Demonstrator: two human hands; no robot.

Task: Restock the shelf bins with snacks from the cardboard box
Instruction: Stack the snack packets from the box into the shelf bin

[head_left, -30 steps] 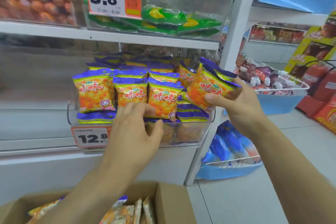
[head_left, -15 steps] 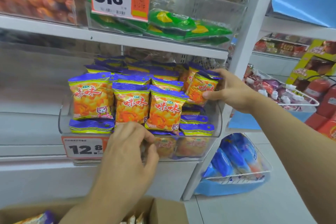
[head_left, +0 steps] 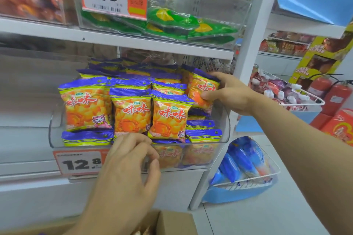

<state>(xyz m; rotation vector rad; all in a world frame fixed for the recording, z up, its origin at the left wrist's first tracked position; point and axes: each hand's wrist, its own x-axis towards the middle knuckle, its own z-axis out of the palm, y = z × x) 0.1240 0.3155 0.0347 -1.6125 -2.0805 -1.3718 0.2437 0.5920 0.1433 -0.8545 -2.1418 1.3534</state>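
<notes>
The clear bin [head_left: 225,120] is packed almost to its front lip with upright snack packs [head_left: 131,112]; the only slack is at its 3 o'clock end, where the right hand [head_left: 229,93] wedges a pack [head_left: 202,91] against the side wall. Above the packs, a narrow gap runs under the upper shelf [head_left: 114,39]. The left hand [head_left: 131,150] blocks the front lip at 6 o'clock. The white upright post [head_left: 250,44] closes off 3 o'clock
</notes>
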